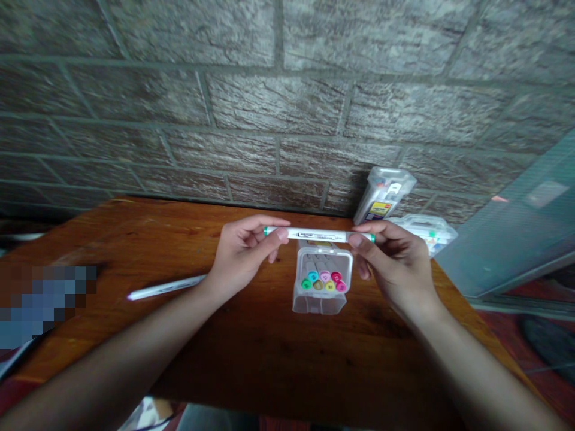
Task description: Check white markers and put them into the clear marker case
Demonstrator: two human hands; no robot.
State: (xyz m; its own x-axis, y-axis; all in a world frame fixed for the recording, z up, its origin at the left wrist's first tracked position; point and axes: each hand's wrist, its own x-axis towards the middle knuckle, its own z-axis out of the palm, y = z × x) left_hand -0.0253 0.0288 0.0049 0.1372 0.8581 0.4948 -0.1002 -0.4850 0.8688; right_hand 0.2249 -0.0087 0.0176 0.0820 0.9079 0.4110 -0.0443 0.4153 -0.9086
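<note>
A white marker with green ends is held level across the middle of the view. My left hand pinches its left end between thumb and fingers, and my right hand pinches the right end the same way. Below and behind the marker, a clear plastic case lies with its open end towards me. Several markers in it show coloured caps: green, blue, pink, red, yellow and brownish. Left of the case, another white marker with a purple tip lies on the table, its right end hidden by my left arm.
The wooden table stands against a grey brick wall. At its back right, a clear marker case stands upright, with another clear case beside it, partly behind my right hand. A grey panel rises along the right edge.
</note>
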